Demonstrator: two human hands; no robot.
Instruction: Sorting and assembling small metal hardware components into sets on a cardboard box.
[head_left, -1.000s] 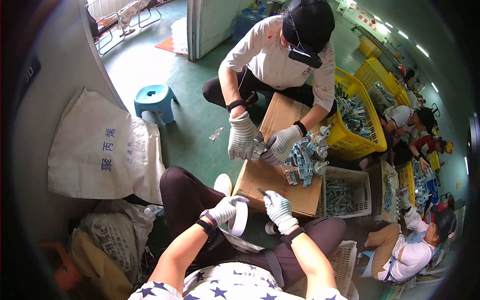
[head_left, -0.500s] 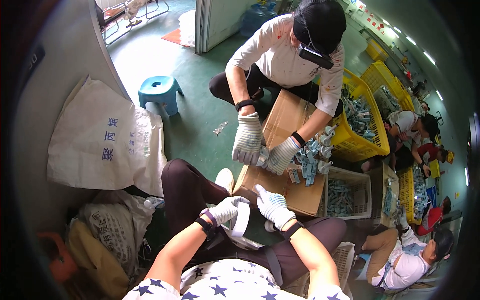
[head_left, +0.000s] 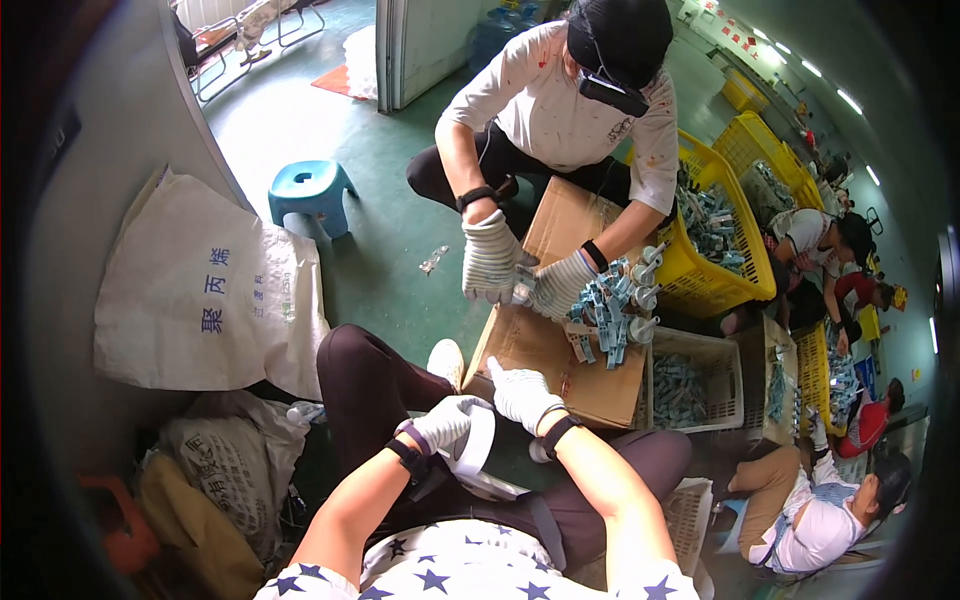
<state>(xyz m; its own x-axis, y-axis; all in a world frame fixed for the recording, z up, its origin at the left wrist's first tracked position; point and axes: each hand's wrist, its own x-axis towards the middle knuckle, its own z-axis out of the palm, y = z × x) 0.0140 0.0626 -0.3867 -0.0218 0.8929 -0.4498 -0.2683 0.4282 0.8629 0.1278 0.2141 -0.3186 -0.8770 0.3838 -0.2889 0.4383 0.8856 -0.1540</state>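
Note:
In my gloved left hand (head_left: pixel 450 424) I grip a white ring-shaped roll (head_left: pixel 477 445), held over my lap. My right hand (head_left: pixel 524 398), gloved too, is at the near edge of a cardboard box (head_left: pixel 535 360); its index finger stretches out toward the box, and the other fingers are partly hidden. Nothing shows in it. Across the box a co-worker's two gloved hands (head_left: pixel 490 262) meet around a small clear-looking piece (head_left: pixel 523 290). Beside them on the box lies a heap of light-blue plastic clip-like parts (head_left: pixel 605 310), with several whitish round pieces (head_left: pixel 645 297) at its right.
A white crate (head_left: pixel 735 385) of blue parts stands right of the box, a large yellow crate (head_left: pixel 715 290) behind it. At left are a blue stool (head_left: pixel 308 190), a white woven sack (head_left: pixel 190 290) and crumpled bags (head_left: pixel 225 450). More people sit at right.
My right hand has shifted slightly left and up along the box, index finger still out. My left hand keeps the white roll. The co-worker's hands have moved a little; the view has shifted slightly.

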